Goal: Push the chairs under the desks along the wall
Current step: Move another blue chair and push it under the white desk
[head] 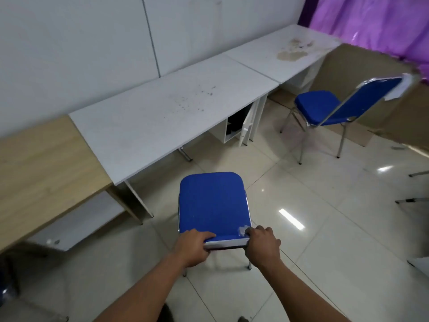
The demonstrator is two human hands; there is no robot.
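Note:
A blue padded chair (212, 205) with chrome legs stands on the tiled floor right in front of me, a short way out from a white desk (162, 112). My left hand (193, 248) grips the left end of its backrest top. My right hand (263, 246) grips the right end. A second blue chair (325, 108) stands farther right, turned at an angle, out from another white desk (278, 59) along the wall. A wooden desk (41, 173) sits at the left.
A small white cabinet (239, 126) hangs open under the middle desk. Brown cardboard sheets (371, 73) lean at the right below a purple curtain (376, 22). Metal legs of other furniture (413, 199) poke in at the right edge. Stains mark both white desktops.

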